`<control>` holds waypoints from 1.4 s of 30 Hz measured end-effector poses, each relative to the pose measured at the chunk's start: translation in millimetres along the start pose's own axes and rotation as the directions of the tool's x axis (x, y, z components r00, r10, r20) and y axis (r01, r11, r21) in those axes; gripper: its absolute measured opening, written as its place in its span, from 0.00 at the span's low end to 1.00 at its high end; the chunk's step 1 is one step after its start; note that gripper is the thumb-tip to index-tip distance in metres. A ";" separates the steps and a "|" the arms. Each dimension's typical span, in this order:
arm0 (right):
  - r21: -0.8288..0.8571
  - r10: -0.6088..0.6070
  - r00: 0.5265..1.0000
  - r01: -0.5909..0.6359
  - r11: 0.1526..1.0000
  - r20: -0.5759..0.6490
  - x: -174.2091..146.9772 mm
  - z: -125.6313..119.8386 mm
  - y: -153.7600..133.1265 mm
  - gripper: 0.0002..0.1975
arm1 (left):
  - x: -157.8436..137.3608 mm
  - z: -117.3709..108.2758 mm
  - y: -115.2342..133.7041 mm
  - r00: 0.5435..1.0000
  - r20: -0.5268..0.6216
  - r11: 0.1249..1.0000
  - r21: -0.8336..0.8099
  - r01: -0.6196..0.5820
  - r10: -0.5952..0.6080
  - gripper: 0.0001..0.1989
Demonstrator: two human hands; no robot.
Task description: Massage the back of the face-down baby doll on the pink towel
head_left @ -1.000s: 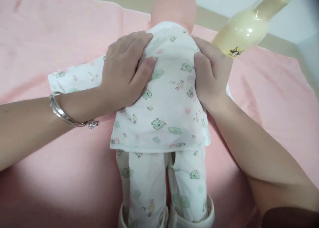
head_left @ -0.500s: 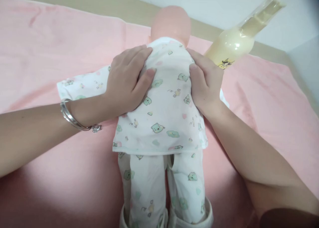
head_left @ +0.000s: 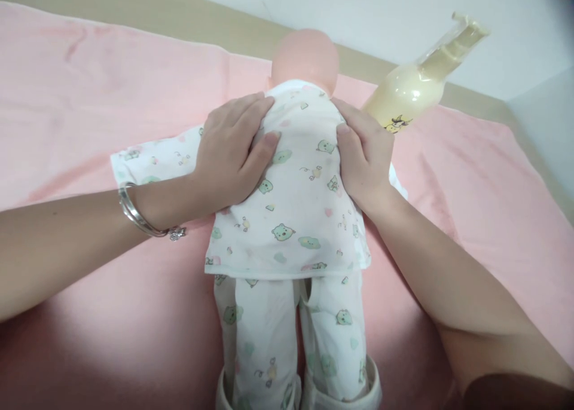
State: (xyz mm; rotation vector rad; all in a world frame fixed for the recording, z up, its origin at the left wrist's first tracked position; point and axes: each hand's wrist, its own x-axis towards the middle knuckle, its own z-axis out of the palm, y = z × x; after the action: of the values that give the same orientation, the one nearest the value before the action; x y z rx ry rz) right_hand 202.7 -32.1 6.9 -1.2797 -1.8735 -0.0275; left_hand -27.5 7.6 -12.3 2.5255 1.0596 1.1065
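Observation:
A baby doll (head_left: 298, 189) lies face down, the back of its bare head (head_left: 305, 60) at the far end. It wears a white top and white trousers printed with small green bears. My left hand (head_left: 235, 150), with a silver bangle at the wrist, rests on the left side of its upper back, thumb on the cloth and fingers along the shoulder. On the opposite side my right hand (head_left: 365, 156) is curved around the torso, thumb also on the back. Between them they hold the doll by its sides. The doll's face and most of its right arm are hidden.
Under the doll a pink cloth (head_left: 147, 81) covers the table (head_left: 112, 6). Past my right hand lies or stands a pale yellow pump bottle (head_left: 410, 90) with a cow drawing. A white wall (head_left: 359, 15) rises behind the table edge.
The view has shifted slightly, so the doll's head and the bottle appear a little lower. My hands keep the same hold on the doll's sides.

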 end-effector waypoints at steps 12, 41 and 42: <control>-0.002 0.015 1.000 -0.015 1.000 -0.010 1.3 0.4 -2.8 0.18 | -1.4 1.0 -2.4 1.000 0.010 1.000 -0.016 0.015 -0.015 0.29; -0.068 0.071 0.997 -0.071 0.995 -0.012 0.7 -1.3 -9.1 0.16 | 4.3 -2.2 6.2 1.000 0.008 1.000 0.021 -0.023 0.023 0.27; -0.055 0.060 0.998 -0.062 0.997 -0.037 0.2 -1.1 -8.7 0.15 | 4.8 -1.9 5.5 1.000 0.003 1.000 0.013 -0.025 0.025 0.26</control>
State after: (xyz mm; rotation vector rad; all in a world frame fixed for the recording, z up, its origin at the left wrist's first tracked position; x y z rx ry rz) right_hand 196.6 -36.6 11.3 -1.3655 -1.8139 -0.0702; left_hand -23.6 6.6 -5.9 2.5566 1.0414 1.1051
